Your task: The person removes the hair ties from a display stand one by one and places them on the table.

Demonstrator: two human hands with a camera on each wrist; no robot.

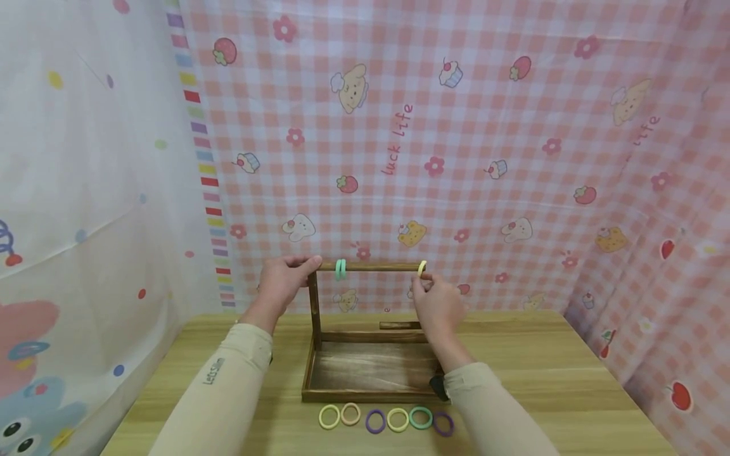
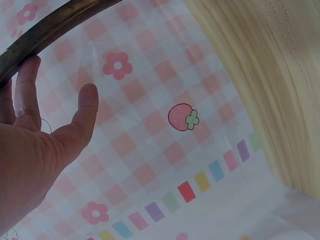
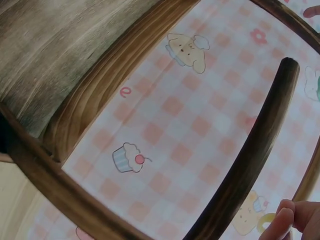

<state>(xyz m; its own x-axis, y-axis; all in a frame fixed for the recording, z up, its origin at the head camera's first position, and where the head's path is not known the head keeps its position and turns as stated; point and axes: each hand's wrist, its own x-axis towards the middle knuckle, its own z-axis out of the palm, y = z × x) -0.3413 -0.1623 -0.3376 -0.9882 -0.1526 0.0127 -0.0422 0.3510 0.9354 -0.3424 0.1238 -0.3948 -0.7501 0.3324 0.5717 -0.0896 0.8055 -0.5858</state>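
Observation:
A brown wooden stand has a tray base, an upright post and a top rod. Two mint-green rings hang side by side toward the rod's left end. My left hand holds the stand at its top left corner, thumb over the rod's end; in the left wrist view, a finger of that hand touches the post and another stands apart. At the rod's right end, my right hand pinches a pale yellow ring, which shows partly behind the fingertips in the right wrist view.
Several rings lie in a row before the stand, among them a yellow ring, a peach ring, a purple ring and a green ring. A shorter lower rod juts leftward. Patterned curtains surround the wooden table.

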